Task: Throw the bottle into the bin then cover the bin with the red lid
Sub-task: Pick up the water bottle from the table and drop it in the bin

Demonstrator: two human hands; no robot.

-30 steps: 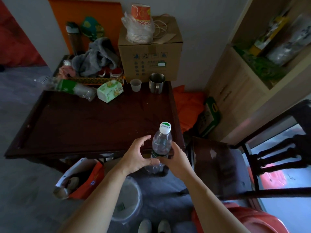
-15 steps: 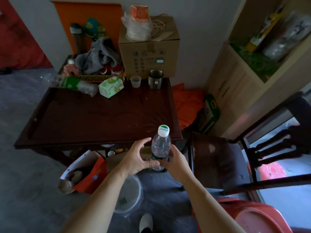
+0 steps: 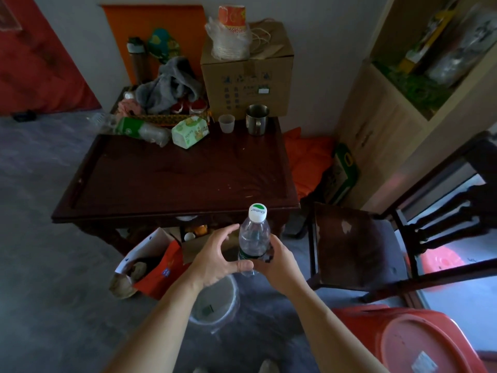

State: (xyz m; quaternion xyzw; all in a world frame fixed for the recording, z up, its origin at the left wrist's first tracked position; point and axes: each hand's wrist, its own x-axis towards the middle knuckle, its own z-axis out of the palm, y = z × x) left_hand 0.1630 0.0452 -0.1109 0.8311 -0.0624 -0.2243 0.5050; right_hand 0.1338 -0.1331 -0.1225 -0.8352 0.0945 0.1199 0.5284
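Bottle (image 3: 254, 238) is upright, long axis roughly vertical with the cap tipped slightly away toward the table, held in the air in front of the table's near edge. Right hand (image 3: 274, 261) wraps the lower body around the green label band, fingers closed on it. Left hand (image 3: 219, 258) is half open, thumb touching the bottle's base area, the other fingers curved and spread beside the bottle without closing (more steadying than gripping, as I read it).

Key relation: the bin (image 3: 215, 302) sits on the floor below the hands and slightly to the left, mouth facing up, partly hidden behind the left forearm. So the bottle has to go down and a little left; left hand is nearer the bin, but the right one has the real hold.

Red lid (image 3: 427, 345) lies low right, near the right elbow, well apart from the bin (right hand is the closer one for that step).

Materials: bottle is clear thin plastic, ribbed, white screw cap with green print; likely light and crushable. Bin looks pale, round, translucent plastic, something dark at the bottom. Lid is smooth round red plastic with a raised rim. Table (image 3: 174, 184) is dark varnished wood, scuffed.
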